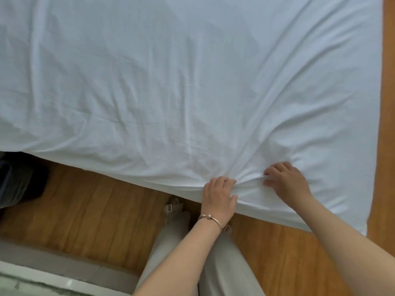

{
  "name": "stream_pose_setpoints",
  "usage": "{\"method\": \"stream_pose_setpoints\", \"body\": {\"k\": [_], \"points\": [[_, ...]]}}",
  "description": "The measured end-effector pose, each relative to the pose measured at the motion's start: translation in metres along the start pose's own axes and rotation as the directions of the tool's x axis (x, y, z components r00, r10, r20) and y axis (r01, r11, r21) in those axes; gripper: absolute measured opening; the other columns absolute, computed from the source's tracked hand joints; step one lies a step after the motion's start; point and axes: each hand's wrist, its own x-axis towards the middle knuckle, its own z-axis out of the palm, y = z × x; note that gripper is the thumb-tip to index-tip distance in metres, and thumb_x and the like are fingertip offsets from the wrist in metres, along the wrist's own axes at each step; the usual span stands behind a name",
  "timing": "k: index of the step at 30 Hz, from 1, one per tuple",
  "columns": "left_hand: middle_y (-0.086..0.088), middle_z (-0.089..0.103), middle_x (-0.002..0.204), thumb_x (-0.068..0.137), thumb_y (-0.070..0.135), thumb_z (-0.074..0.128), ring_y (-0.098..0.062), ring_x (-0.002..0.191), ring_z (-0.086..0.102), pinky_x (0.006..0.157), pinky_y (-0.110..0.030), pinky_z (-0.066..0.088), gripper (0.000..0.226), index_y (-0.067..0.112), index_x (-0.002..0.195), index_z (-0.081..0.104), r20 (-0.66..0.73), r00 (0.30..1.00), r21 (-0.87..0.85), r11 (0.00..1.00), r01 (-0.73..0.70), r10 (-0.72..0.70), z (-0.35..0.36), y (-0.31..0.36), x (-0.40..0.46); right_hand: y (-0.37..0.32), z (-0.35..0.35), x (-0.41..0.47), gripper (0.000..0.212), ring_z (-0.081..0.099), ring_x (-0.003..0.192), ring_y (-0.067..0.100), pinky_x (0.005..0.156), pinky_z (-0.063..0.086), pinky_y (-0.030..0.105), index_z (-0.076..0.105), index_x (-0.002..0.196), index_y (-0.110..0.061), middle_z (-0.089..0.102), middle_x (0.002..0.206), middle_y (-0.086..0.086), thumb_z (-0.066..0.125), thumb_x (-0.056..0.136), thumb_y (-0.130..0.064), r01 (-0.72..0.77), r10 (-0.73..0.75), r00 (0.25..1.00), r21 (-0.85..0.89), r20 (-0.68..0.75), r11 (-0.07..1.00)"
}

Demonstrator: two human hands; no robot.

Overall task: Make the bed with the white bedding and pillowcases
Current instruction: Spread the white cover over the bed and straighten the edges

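The white sheet (171,82) covers the bed and fills the view from 9 o'clock through 12 to 3 o'clock. Its near edge runs on a slant from 9 o'clock down toward 4 o'clock, hanging over the wooden floor (85,206).

Left hand (218,195): fingers curled into the sheet at its near edge, at about 6 o'clock, with a bunch of cloth gathered in the grasp. A bracelet (210,218) sits on this wrist.

Right hand (286,180): just beside the left, toward 4 o'clock, fingers bent down and pinching a fold of the same sheet.

Creases fan out from the two hands toward 12 and 1 o'clock. This indicates that the cloth is under tension there. The likely purpose of the paired grip close to the edge is to draw the sheet toward the person and take out slack before it is smoothed or tucked.

Not visible or unclear:
- The mattress and bed frame are wholly under the sheet.
- The fingertips of both hands are buried in folds, so the depth of each grasp cannot be judged.
- No pillowcases are in view.
- A dark object (19,178) at 8 o'clock is cut off and cannot be identified.
- The person's feet are mostly hidden behind the trouser legs (171,242).
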Motion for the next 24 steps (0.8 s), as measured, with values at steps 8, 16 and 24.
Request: {"method": "stream_pose_setpoints", "body": {"k": [8, 16, 24], "points": [[0.004, 0.063, 0.103, 0.090, 0.028, 0.061, -0.018, 0.105, 0.052, 0.099, -0.029, 0.035, 0.015, 0.021, 0.101, 0.069, 0.112, 0.986, 0.066, 0.991, 0.114, -0.121, 0.053, 0.078, 0.033, 0.035, 0.009, -0.020, 0.008, 0.059, 0.081, 0.024, 0.064, 0.034, 0.028, 0.068, 0.083, -0.016, 0.063, 0.081, 0.000, 0.067, 0.084, -0.008, 0.056, -0.081, 0.968, 0.111, 0.238, 0.992], [0.009, 0.061, 0.097, 0.092, 0.041, 0.051, -0.014, 0.094, 0.058, 0.079, -0.026, 0.046, 0.019, 0.026, 0.097, 0.062, 0.019, 0.966, 0.042, 0.966, 0.255, -0.256, 0.142, 0.132, -0.046, 0.111, -0.014, -0.057, 0.028, 0.061, 0.081, 0.023, 0.071, 0.049, 0.034, 0.067, 0.089, -0.019, 0.063, 0.088, -0.003, 0.083, 0.070, -0.032, 0.363, -0.379, 0.922, 0.166, 0.076, 0.917], [0.008, 0.055, 0.119, 0.078, 0.049, 0.070, -0.015, 0.112, 0.046, 0.097, -0.030, 0.037, 0.048, 0.028, 0.119, 0.057, 0.103, 0.981, -0.034, 0.985, 0.167, -0.163, 0.160, 0.207, 0.023, 0.198, 0.001, -0.114, 0.035, 0.042, 0.112, 0.014, 0.082, 0.044, 0.030, 0.059, 0.109, -0.025, 0.051, 0.115, -0.010, 0.075, 0.081, -0.036, -0.094, -0.001, 0.950, 0.291, 0.313, 0.952]]}}
